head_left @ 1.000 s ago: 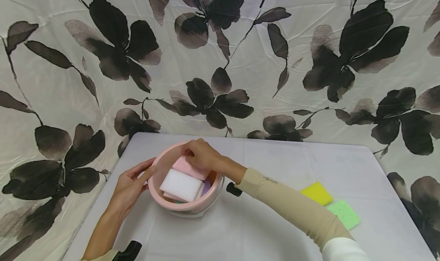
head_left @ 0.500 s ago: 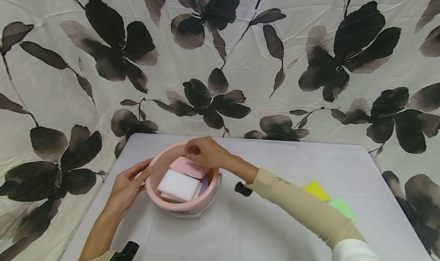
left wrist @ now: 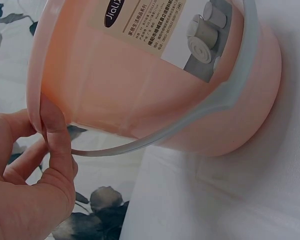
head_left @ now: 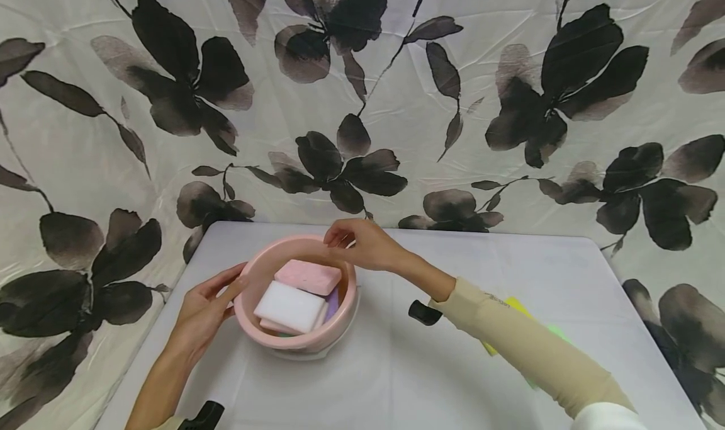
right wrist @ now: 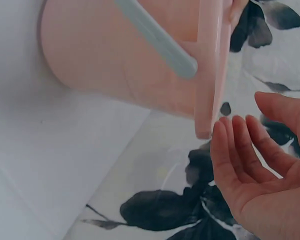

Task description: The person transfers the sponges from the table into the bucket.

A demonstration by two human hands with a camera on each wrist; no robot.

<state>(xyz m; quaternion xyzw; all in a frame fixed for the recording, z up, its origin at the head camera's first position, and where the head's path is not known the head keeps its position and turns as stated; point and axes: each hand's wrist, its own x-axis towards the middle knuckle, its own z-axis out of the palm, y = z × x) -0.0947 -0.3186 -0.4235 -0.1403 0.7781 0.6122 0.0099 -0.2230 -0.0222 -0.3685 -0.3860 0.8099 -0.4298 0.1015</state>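
A pink bucket (head_left: 334, 326) with a pale grey handle (left wrist: 185, 120) stands on the white table. My left hand (head_left: 198, 316) pinches its rim on the left side, thumb and fingers on either face of the wall, as the left wrist view shows. Inside lie a pink sponge (head_left: 308, 276), a white sponge (head_left: 290, 305) and a purple piece (head_left: 332, 303), with more partly hidden beneath. Over the far right of the rim is my right hand (head_left: 365, 244), holding nothing. In the right wrist view its fingers are loosely bent, thumb apart, fingertips close beside the rim.
On the table's right side lie a yellow sponge (head_left: 490, 348) and a green sponge (head_left: 557, 332), both mostly hidden behind my right sleeve (head_left: 527, 348). Behind the table (head_left: 419, 367) hangs a floral cloth (head_left: 430, 121).
My right hand has come up out of the bucket and moved right to its rim, leaving the pink sponge inside. My left hand keeps its hold on the rim.
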